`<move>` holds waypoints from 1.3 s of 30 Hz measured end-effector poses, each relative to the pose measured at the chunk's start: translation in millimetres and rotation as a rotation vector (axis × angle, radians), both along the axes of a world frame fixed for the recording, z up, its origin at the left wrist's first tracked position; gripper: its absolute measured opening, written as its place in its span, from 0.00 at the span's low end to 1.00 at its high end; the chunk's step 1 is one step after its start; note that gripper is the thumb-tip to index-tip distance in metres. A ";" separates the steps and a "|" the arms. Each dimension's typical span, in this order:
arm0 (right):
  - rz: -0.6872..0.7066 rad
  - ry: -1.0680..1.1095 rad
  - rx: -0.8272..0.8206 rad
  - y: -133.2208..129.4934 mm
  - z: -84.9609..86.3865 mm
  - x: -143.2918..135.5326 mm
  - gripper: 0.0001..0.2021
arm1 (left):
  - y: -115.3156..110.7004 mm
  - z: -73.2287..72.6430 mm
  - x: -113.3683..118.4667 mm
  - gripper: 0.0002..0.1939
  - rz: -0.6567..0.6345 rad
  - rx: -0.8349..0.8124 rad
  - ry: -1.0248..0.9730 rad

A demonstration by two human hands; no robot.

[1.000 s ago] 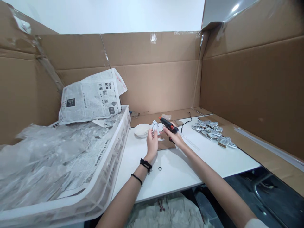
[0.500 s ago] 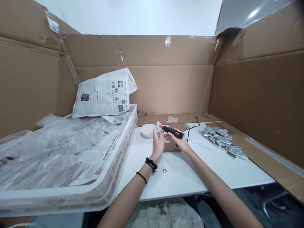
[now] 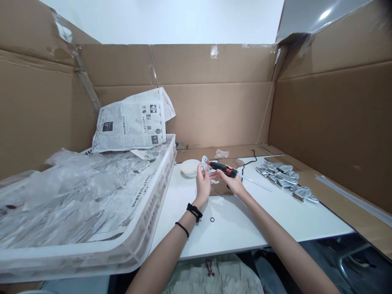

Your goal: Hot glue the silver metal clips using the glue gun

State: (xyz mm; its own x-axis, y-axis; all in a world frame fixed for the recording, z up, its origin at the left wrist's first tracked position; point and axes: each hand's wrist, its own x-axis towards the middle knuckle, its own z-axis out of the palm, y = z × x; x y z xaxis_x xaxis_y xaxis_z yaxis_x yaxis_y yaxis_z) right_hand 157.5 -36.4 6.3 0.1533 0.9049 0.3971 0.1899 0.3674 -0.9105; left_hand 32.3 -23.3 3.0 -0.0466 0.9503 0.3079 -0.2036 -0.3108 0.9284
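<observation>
While you look down from the head camera, your left hand (image 3: 203, 183) is closed in a pinch, thumb and fingers gripping a small pale piece (image 3: 204, 159) that stands roughly upright above them. Your right hand (image 3: 233, 182) is wrapped around the black-and-orange glue gun (image 3: 223, 168), its fingers closed on the grip, though you can't tell from here whether the trigger is pressed. The gun's orange tip is at the piece; whether they touch is too small to tell. A clear glue stick (image 3: 256, 183) runs out behind the gun to the right.

Taking the gun as your landmark, the white dish (image 3: 189, 168) is to its left, just beyond your left hand. Below it, a flat bit of cardboard (image 3: 223, 189) lies on the white table (image 3: 228, 228), and a small black ring (image 3: 212, 219) sits nearer you. Well to its right is a heap of similar pieces (image 3: 284, 176). Well to its left stands the white crate (image 3: 157, 196), holding plastic bags (image 3: 76, 179) and newspaper (image 3: 130, 124).
</observation>
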 end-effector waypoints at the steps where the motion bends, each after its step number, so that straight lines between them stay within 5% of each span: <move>1: -0.002 -0.006 0.002 0.3 -0.3 0.0 0.17 | 0.4 -0.4 -0.1 0.17 0.000 0.003 0.000; 30: -0.031 -0.038 -0.019 -4.7 6.8 -1.1 0.18 | 1.9 -0.6 -0.6 0.19 0.013 0.008 0.043; 39: -0.156 0.231 -0.042 3.5 8.4 7.5 0.24 | 3.5 -1.3 -2.5 0.13 0.008 -0.012 0.121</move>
